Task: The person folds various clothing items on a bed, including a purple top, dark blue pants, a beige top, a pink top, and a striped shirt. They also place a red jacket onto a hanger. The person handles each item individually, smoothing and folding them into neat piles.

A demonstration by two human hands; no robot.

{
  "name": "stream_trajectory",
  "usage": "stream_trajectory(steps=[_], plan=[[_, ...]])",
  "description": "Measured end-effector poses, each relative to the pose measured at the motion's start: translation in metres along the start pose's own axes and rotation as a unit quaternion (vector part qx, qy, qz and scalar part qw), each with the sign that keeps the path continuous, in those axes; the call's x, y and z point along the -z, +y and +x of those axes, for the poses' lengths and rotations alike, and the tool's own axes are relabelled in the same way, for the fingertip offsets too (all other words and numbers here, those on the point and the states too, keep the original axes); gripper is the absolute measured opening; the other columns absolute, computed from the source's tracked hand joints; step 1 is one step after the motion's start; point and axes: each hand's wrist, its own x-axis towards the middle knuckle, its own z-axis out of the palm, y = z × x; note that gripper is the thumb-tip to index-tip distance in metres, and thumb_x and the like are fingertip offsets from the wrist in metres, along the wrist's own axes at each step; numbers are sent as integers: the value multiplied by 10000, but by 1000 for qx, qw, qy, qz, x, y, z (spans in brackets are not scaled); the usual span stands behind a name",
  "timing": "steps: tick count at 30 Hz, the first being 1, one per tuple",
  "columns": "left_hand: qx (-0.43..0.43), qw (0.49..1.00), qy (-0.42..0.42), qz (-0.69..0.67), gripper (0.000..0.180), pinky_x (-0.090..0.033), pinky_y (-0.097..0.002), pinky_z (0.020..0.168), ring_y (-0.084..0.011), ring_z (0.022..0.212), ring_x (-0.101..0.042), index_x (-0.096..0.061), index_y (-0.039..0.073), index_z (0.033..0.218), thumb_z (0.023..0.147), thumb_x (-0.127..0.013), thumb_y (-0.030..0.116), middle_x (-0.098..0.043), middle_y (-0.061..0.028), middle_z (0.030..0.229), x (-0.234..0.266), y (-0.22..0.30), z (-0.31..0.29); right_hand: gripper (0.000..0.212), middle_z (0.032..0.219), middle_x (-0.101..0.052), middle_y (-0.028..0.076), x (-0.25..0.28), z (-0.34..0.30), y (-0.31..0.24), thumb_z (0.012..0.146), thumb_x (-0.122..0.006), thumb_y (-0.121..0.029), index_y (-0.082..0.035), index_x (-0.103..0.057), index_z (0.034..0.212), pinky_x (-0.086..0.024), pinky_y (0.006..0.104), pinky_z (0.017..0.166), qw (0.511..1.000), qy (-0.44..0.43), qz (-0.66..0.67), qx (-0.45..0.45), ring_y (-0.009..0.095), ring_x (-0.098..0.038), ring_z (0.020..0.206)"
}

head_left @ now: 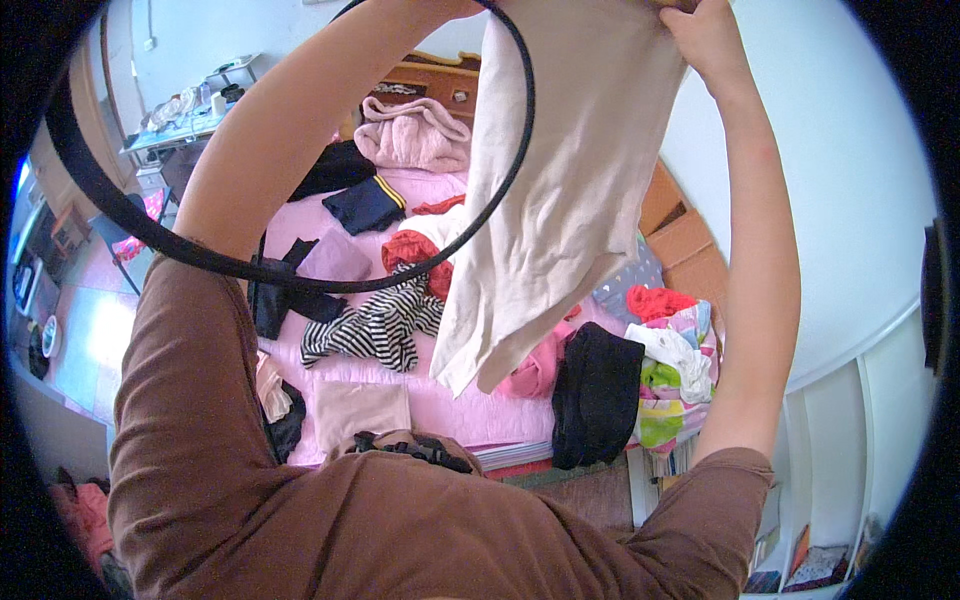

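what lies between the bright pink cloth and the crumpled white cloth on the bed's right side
The folded black garment lies between them, as the head view shows.

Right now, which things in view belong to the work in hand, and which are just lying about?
In the work, as far as I can judge:
- long beige cloth garment, held up in the right grip
- crumpled black-and-white striped garment
- folded black cloth garment

Seemingly just lying about:
- dark chair with pink patterned cloth
- pale-blue-topped table
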Motion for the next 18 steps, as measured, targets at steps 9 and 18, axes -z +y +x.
stream_trajectory(steps=[9,18], plan=[[98,995,11,-32,573,-475,-319,836,-201,986,-553,-432,-38,1180,786,-670,303,-553,-142,1084,-38,-21,-80,357,805,-548,103,11,-33,-19,660,-366,79,83,-540,973,-433,309,603,964,184,165,-95,188,-516,687],[238,970,11,-50,384,-472,-243,744,-97,821,-593,-589,21,1074,824,-632,309,-628,-33,944,-53,-84,-207,355,828,-562,119,-5,-29,-31,666,-359,69,87,-558,961,-437,312,634,976,154,144,-52,199,-519,731]])
